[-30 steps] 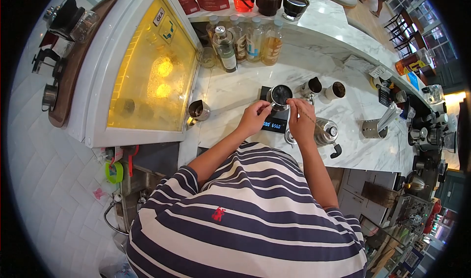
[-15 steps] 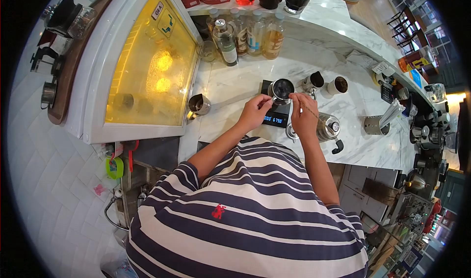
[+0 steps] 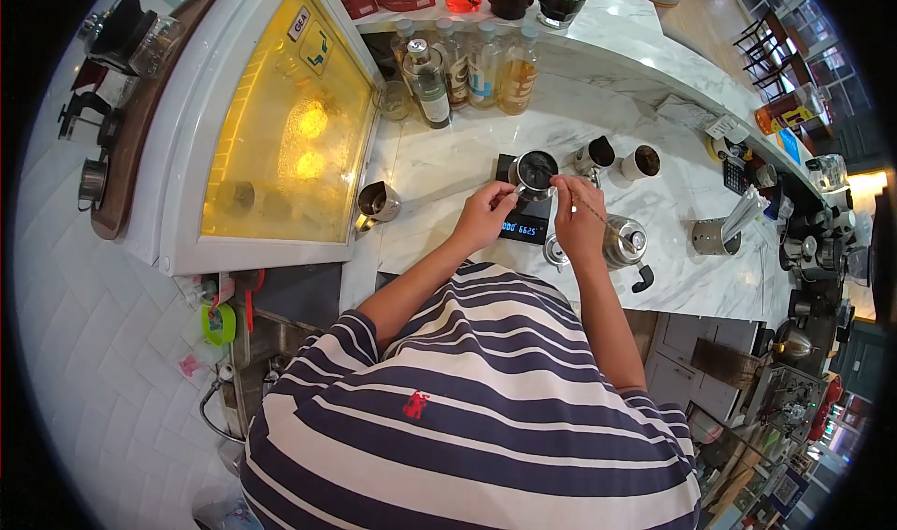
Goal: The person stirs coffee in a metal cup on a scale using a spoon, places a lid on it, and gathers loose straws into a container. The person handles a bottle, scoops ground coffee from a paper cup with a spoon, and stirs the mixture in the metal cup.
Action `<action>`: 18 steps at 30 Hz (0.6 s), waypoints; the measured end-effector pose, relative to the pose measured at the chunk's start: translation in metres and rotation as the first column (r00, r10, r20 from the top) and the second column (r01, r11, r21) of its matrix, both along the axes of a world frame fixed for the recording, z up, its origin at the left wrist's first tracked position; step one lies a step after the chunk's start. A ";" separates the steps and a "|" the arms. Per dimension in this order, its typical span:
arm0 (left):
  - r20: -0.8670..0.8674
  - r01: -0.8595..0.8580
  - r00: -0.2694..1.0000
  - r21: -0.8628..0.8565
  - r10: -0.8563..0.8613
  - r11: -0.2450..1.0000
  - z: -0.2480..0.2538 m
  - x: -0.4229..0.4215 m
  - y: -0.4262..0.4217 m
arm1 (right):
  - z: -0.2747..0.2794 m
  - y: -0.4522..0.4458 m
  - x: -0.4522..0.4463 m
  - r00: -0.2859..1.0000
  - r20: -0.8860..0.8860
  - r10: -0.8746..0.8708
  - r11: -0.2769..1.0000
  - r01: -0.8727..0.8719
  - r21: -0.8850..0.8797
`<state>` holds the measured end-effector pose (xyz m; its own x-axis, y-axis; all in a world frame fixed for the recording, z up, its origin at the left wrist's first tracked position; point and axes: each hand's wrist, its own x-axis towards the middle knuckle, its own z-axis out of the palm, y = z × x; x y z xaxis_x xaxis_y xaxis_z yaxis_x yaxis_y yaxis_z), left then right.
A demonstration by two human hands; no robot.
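Note:
A metal cup point(image 3: 536, 171) holding dark liquid stands on a black digital scale point(image 3: 519, 230) with blue digits. My left hand point(image 3: 486, 214) pinches the cup's handle on its near left side. At the near right rim is my right hand point(image 3: 579, 214), its fingers closed on a thin long-handled spoon point(image 3: 592, 210) whose shaft lies across the back of the hand. The spoon's lower end is in the cup and hard to make out. Close by on the right stand a steel kettle point(image 3: 624, 241) with a black handle and a small metal pitcher point(image 3: 595, 154).
A cup of dark grounds point(image 3: 641, 162) is at the right. Another steel pitcher point(image 3: 377, 202) stands left, near the glass-fronted fridge point(image 3: 290, 128). Several bottles point(image 3: 432, 86) line the back. A metal holder point(image 3: 716, 237) with white sticks or packets sits farther right.
The spoon end and my right fingers have shifted slightly at the cup. The scale's digits now read differently. My left hand stays on the handle.

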<state>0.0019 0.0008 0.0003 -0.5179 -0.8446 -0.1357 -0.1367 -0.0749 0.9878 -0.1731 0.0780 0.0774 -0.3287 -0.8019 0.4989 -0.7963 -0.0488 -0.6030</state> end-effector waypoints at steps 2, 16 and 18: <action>0.003 0.004 1.000 -0.001 -0.004 1.000 0.001 0.001 -0.001 | 0.002 -0.001 -0.005 0.999 -0.046 -0.019 1.000 0.018 -0.010; -0.010 0.012 1.000 -0.015 -0.012 1.000 0.001 0.000 -0.002 | 0.005 -0.001 -0.010 0.999 -0.030 -0.023 0.997 0.025 0.072; -0.010 0.004 1.000 -0.015 -0.004 1.000 0.001 0.002 -0.003 | 0.006 0.003 -0.013 1.000 -0.019 -0.022 0.998 0.023 0.066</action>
